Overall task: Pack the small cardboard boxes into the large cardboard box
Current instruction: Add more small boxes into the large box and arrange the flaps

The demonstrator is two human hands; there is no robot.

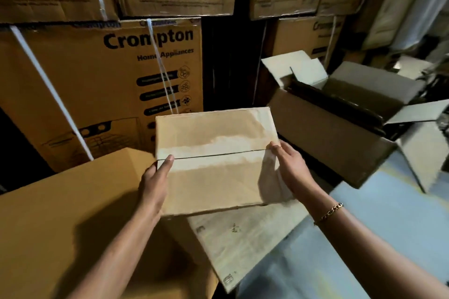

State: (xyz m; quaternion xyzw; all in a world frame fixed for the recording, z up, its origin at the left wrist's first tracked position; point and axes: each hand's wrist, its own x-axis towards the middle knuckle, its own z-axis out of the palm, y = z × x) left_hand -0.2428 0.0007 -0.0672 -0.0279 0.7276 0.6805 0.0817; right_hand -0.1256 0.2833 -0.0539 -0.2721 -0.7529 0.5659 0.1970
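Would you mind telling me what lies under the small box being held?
Below the small box, a pale cardboard flap sticks out toward the camera; the box itself covers whatever lies directly beneath it.

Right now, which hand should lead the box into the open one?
Probably the right hand: it holds the small box on the side nearest the open box; the left hand is farther.

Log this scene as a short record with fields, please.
held item: small closed box, seam across top
left grip: holds its left edge, thumb on top
right grip: holds its right edge, thumb on top
below: brown cardboard flap
right side: open box, flaps spread
background: stacked Crompton cartons, white straps
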